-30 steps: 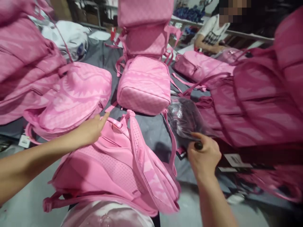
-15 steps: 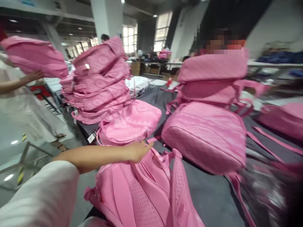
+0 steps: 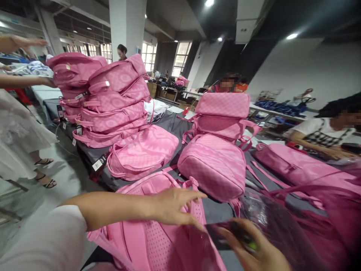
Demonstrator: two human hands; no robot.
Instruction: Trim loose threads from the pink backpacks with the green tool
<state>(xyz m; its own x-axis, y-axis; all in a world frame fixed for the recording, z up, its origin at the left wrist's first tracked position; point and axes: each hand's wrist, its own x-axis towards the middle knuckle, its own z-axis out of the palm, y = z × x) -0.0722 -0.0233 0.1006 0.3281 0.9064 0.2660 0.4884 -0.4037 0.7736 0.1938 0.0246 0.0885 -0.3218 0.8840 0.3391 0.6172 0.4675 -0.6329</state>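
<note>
l. forearm is lying nearly level, pointing r.; l. grip is hanging unclenched, thumb standing apart from fingers; r. grip, blurred, is hovering nearby, lower r., w/ fingers bending inward.

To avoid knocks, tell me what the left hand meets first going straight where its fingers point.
Probably the lower edge of the pink backpack in front of the middle stack; depth is unclear, so the left hand might pass above it.

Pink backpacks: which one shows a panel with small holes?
The nearest pink backpack, beneath the person's left hand. Its panel, dotted with small holes, faces up; the other pink backpacks show no such panel here.
</note>
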